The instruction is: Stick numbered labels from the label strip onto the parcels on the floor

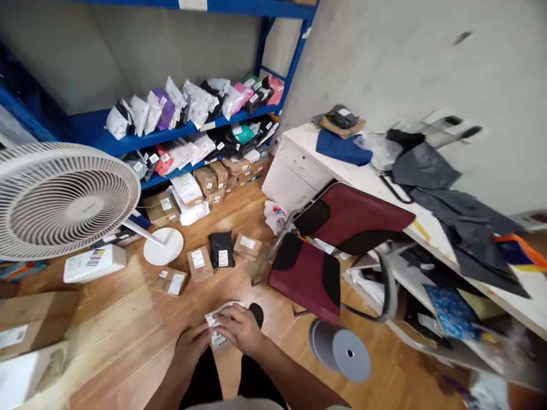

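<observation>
Low in the head view, my left hand (193, 343) and my right hand (243, 329) come together over a white strip of printed labels (219, 340). The fingers of both hands are closed on it, the left at its left edge and the right across its upper part. Black print shows on the piece hanging below the fingers, too small to read. My right hand covers much of the rest. Beyond my hands, a black parcel (222, 249) and small brown boxes (199, 263) with white labels lie on the wooden floor.
A white fan (163, 246) stands at the left, near a large carton (38, 319). Blue shelving (149, 138) at the back holds several bagged parcels. To the right are a dark red chair (305, 279), a grey cylinder (351, 356) and a cluttered white desk (342, 165).
</observation>
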The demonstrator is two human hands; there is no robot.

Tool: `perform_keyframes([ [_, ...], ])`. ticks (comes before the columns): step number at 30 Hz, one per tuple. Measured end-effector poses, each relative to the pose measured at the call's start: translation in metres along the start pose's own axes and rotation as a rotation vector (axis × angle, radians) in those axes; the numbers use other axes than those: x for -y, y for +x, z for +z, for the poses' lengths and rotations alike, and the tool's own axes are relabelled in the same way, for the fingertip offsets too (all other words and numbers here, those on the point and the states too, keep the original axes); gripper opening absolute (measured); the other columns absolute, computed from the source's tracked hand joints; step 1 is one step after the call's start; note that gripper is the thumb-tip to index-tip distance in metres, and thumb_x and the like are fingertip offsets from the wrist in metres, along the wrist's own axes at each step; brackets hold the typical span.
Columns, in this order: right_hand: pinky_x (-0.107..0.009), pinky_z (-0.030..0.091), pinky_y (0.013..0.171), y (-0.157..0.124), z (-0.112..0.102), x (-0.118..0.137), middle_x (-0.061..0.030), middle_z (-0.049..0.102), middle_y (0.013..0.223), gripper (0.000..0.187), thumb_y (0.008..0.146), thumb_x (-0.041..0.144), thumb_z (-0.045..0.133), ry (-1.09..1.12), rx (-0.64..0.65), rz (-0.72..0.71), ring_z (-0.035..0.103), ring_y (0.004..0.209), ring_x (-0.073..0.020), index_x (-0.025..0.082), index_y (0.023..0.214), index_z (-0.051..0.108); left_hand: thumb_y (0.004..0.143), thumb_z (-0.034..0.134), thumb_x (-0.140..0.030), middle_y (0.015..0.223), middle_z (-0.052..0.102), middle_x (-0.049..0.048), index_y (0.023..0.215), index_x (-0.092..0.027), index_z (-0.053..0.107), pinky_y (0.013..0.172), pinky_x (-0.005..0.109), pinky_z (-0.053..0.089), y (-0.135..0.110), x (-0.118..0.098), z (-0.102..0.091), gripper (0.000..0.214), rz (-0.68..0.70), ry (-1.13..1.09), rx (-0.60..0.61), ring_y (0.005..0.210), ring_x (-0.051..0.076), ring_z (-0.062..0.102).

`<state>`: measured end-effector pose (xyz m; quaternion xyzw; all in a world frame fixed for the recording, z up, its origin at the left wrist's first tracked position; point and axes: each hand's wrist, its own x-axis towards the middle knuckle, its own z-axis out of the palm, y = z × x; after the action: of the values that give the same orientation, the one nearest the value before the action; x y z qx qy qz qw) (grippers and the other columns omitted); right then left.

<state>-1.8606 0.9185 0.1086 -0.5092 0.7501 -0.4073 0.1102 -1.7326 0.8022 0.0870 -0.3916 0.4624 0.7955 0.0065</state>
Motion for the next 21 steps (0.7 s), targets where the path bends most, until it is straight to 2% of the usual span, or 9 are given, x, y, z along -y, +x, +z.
perform_keyframes([
  [3,-0.034,0.051,0.078,0.011,0.001,-0.065,-0.0055,0.066,0.096,0.029,0.088,0.038,0.053,0.030,0.124,-0.067,0.063,0.086,-0.0209,0.024,0.108,0.066,0.056,0.077,-0.050,0.061,0.063,-0.0008,0.082,-0.014,0.071,0.064,0.027,0.049,0.049,0.031,0.029,0.045,-0.070,-0.188,-0.253,0.060,0.016,0.059],
  [5,-0.033,0.051,0.079,0.014,0.013,-0.111,-0.0065,0.064,0.096,0.027,0.085,0.037,0.057,0.124,0.064,0.034,0.062,0.088,-0.0208,0.023,0.107,0.066,0.056,0.077,-0.050,0.058,0.061,-0.0025,0.082,-0.014,0.068,0.056,0.024,0.045,0.089,0.046,0.044,0.046,-0.036,-0.171,-0.319,0.056,0.014,0.056],
  [7,-0.031,0.052,0.078,0.016,0.033,-0.161,-0.0064,0.063,0.095,0.025,0.084,0.034,0.060,0.238,-0.011,0.138,0.062,0.088,-0.0197,0.023,0.106,0.066,0.058,0.077,-0.049,0.060,0.062,-0.0027,0.083,-0.015,0.064,0.054,0.023,0.044,0.135,0.060,0.054,0.045,0.016,-0.153,-0.368,0.057,0.014,0.057],
  [10,-0.030,0.053,0.075,0.016,0.069,-0.241,-0.0058,0.064,0.089,0.021,0.082,0.030,0.063,0.312,-0.075,0.208,0.062,0.082,-0.0186,0.024,0.102,0.068,0.061,0.076,-0.047,0.060,0.063,-0.0033,0.080,-0.019,0.052,0.054,0.023,0.044,0.211,0.083,0.060,0.041,0.125,-0.120,-0.433,0.058,0.015,0.059],
  [12,-0.031,0.052,0.074,0.016,0.092,-0.293,-0.0060,0.065,0.089,0.019,0.082,0.028,0.064,0.296,-0.108,0.220,0.062,0.082,-0.0187,0.024,0.100,0.069,0.066,0.072,-0.044,0.062,0.063,-0.0028,0.078,-0.021,0.047,0.056,0.024,0.044,0.264,0.101,0.059,0.037,0.212,-0.060,-0.399,0.060,0.016,0.060],
  [17,-0.028,0.051,0.073,0.013,0.142,-0.414,-0.0067,0.065,0.092,0.018,0.086,0.025,0.058,0.207,-0.196,0.229,0.062,0.085,-0.0181,0.023,0.099,0.069,0.071,0.064,-0.037,0.073,0.065,0.0001,0.075,-0.021,0.048,0.069,0.026,0.046,0.392,0.166,0.047,0.023,0.388,0.065,-0.152,0.073,0.018,0.062],
  [21,-0.029,0.050,0.073,0.004,0.172,-0.506,-0.0060,0.065,0.088,0.015,0.086,0.025,0.059,0.108,-0.247,0.145,0.062,0.081,-0.0172,0.023,0.095,0.070,0.079,0.054,-0.033,0.066,0.057,-0.0034,0.073,-0.022,0.047,0.066,0.024,0.042,0.482,0.222,0.039,0.014,0.547,0.320,-0.066,0.066,0.016,0.057],
])
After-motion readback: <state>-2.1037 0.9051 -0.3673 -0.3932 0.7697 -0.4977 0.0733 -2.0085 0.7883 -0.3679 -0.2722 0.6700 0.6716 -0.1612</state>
